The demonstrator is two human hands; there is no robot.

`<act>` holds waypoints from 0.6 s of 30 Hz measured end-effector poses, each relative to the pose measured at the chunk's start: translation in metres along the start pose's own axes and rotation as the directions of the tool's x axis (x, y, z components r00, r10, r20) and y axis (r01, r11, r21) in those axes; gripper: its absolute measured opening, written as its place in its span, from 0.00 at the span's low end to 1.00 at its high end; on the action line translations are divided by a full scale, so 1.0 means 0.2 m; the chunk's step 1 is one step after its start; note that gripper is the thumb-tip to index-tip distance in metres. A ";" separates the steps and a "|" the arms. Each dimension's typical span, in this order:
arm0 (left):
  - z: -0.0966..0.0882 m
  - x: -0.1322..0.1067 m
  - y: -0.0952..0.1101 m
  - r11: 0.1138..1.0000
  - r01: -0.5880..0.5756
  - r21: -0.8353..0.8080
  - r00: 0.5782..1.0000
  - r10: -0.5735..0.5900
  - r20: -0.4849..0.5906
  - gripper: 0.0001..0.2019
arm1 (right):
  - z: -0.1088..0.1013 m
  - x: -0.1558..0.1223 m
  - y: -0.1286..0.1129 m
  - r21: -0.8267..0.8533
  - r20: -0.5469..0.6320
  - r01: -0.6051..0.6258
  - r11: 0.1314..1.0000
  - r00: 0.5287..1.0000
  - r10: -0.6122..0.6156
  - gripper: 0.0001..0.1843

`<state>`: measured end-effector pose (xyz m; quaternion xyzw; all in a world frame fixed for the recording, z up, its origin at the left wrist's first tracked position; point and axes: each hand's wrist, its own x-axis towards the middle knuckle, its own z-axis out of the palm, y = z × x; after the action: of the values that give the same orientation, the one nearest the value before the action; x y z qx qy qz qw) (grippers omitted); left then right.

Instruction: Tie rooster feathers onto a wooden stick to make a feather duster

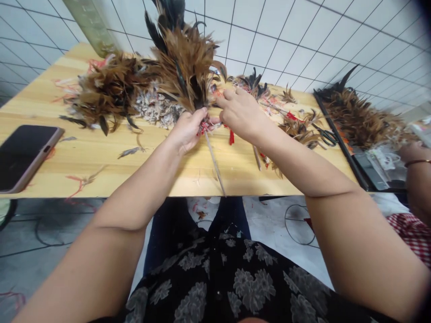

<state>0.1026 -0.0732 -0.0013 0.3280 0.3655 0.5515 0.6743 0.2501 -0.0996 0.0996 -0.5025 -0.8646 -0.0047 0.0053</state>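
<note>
Feather bundle (188, 63) on stick (214, 163), above table (84, 152); left hand (188, 130) fingers clamped round bundle's base. Right hand (241, 112) fingers bent just beside; cannot tell whether tips pinch anything. Step seems binding at red thread (204, 127); next move calls for steady left grip. Counted: one held bundle, one phone (27, 154), one scissors pair (329, 137).

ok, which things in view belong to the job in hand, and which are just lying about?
In the job:
feather bundle, gripped in the left hand
stick running down from that grip
right hand, close beside
feather pile, probably stock

Lying about:
phone
pink thread scraps
scissors, unheld, though likely a job tool
</note>
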 end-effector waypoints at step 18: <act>-0.06 0.01 -0.03 0.998 0.034 0.045 0.994 -0.038 0.105 0.14 | -0.03 0.09 -0.07 -0.422 0.016 0.149 0.894 0.988 -0.156 0.32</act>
<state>0.0966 -0.0714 -0.0131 0.3648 0.3469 0.5130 0.6953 0.2282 -0.0909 0.1055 -0.4224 -0.8797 -0.1964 -0.0959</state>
